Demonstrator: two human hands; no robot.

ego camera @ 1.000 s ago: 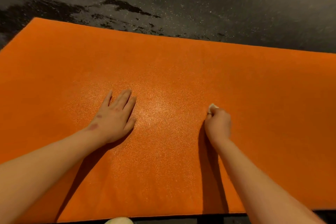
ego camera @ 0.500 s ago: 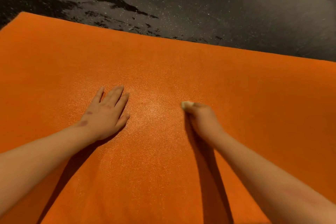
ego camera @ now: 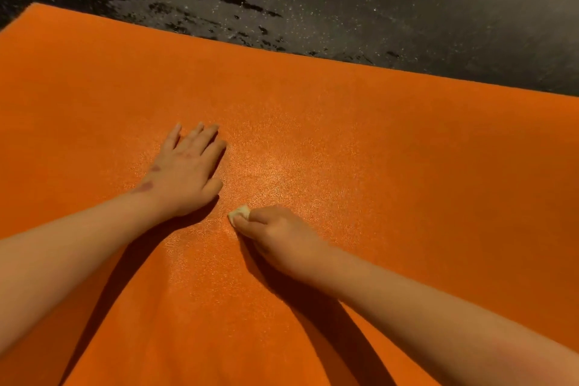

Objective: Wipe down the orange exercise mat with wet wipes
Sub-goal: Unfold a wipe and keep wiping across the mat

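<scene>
Your left hand (ego camera: 185, 172) lies flat, fingers straight, pressing the mat (ego camera: 391, 166). Your right hand (ego camera: 282, 236) pinches a balled wipe (ego camera: 238, 213) just beside it. The patch between your hands glistens, seemingly wiped; the matte stretches beyond likely remain.

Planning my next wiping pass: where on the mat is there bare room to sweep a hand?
Widest free patch: the mat right of the right hand, up to the far edge by the dark floor. Another lies left of the left hand. Crowded in the middle, where the wipe sits close to the left hand's thumb.
</scene>
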